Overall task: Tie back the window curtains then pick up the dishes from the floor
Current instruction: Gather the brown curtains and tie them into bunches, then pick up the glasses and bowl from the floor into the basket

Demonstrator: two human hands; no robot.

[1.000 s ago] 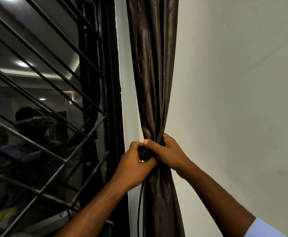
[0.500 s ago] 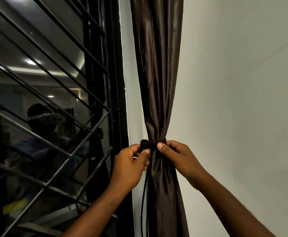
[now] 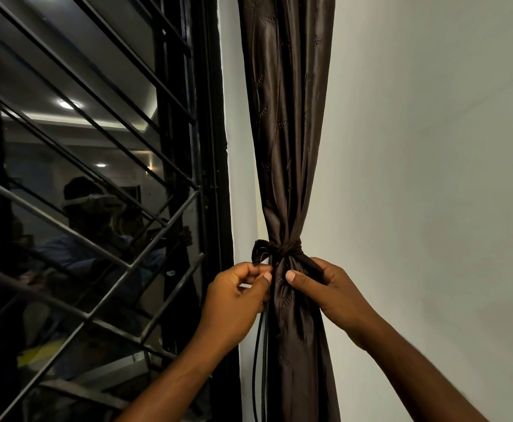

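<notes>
Curtain (image 3: 285, 147) knot (image 3: 282, 249) just above fingers (image 3: 293, 277)

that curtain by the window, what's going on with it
A person is tying back the brown curtain beside the barred window. A tie-back is already knotted round the gathered fabric. The left hand pinches near the loose end of the tie just below the knot, and the right hand grips the curtain under the knot. Thin dark cords hang down beside it. No dishes are in view.
</notes>
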